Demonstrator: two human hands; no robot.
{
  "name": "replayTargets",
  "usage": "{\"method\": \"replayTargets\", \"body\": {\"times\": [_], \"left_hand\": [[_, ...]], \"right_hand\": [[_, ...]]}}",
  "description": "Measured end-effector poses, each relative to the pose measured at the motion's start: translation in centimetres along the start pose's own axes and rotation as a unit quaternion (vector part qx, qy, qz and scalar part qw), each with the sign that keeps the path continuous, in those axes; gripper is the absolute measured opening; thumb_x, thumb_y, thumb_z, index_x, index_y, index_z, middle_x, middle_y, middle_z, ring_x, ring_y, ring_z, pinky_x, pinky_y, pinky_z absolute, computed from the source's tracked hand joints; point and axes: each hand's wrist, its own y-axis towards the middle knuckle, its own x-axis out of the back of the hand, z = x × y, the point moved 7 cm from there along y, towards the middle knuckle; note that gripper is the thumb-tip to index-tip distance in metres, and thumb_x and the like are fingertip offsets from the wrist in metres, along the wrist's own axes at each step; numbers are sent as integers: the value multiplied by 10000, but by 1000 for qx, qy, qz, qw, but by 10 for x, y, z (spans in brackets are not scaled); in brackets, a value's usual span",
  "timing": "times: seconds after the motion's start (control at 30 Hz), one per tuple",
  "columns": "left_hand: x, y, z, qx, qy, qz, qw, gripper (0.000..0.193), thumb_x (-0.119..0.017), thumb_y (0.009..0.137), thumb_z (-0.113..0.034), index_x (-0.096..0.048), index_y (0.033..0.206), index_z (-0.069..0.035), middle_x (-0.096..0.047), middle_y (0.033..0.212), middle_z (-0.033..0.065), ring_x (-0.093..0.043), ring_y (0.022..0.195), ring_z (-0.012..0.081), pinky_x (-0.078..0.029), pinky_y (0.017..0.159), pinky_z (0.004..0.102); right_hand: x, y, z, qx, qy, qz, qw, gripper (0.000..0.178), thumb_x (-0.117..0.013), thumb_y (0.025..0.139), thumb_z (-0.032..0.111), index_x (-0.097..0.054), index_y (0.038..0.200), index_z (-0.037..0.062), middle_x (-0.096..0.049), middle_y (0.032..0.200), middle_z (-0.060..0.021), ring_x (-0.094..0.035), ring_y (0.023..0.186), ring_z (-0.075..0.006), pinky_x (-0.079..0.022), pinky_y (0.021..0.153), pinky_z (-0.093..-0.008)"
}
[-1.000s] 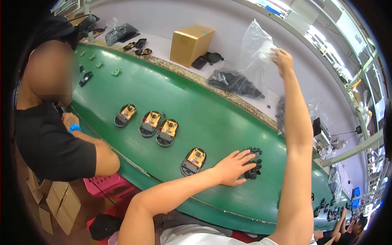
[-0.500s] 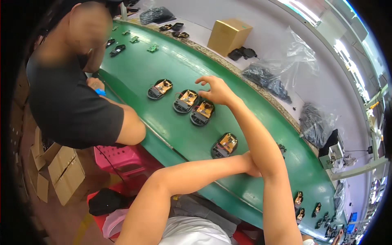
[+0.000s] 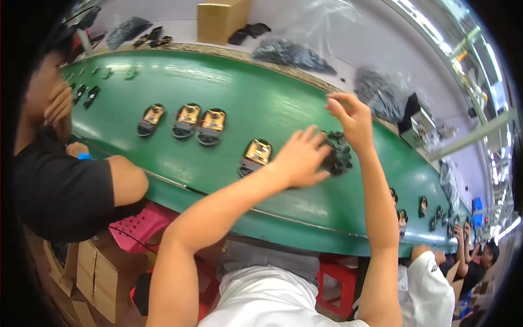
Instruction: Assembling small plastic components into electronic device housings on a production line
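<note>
My left hand (image 3: 302, 157) reaches over the green bench with its fingers spread, its fingertips at the edge of a pile of small black parts (image 3: 339, 155). Whether it touches them, I cannot tell. Just beyond the pile my right hand (image 3: 353, 121) is raised, fingers bent and apart, with nothing visible in them. Left of my left hand lies an oval black shell with a tan circuit board (image 3: 256, 155), partly covered by my forearm. Farther left sit two more such shells side by side (image 3: 211, 126) (image 3: 187, 120) and a single one (image 3: 151, 119).
A co-worker in a black top (image 3: 71, 185) sits at the left, a hand at the face. Green circuit boards (image 3: 131, 73) lie at the far left. Along the back ledge stand a carton (image 3: 220, 23) and bags of black parts (image 3: 294, 57). More assemblies (image 3: 423, 206) lie to the right.
The view has swung right. My right hand has left the paired shells and come to the black pile; my left hand, earlier hidden behind my right forearm, now shows beside it.
</note>
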Motion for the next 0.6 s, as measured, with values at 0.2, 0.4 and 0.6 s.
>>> {"method": "replayTargets", "body": {"times": [0.2,0.4,0.6], "left_hand": [[96,-77,10,77,-8,-31,997,492,-757,837,-246,-607,1261,-45,-628,1237,150,-584,1177,355,-466,1018,450],[88,-119,11,134,14,11,991,519,-785,817,-208,-619,1291,-76,-592,1303,140,-561,1195,371,-453,1055,455],[70,-108,-72,118,17,60,991,514,-796,806,-209,-656,1292,-124,-600,1281,112,-597,1096,323,-495,943,423]], "right_hand": [[84,-119,-68,-88,13,-126,988,232,-720,966,137,-676,1118,-32,-719,1025,-80,-730,907,-161,-565,763,-267],[72,-130,-80,-143,105,-79,981,252,-749,915,34,-663,1142,-31,-686,1143,-86,-705,885,-130,-566,797,-235],[44,-145,-31,-88,131,21,987,301,-745,884,-2,-682,1178,-19,-696,1125,-62,-681,989,-135,-575,865,-256]]}}
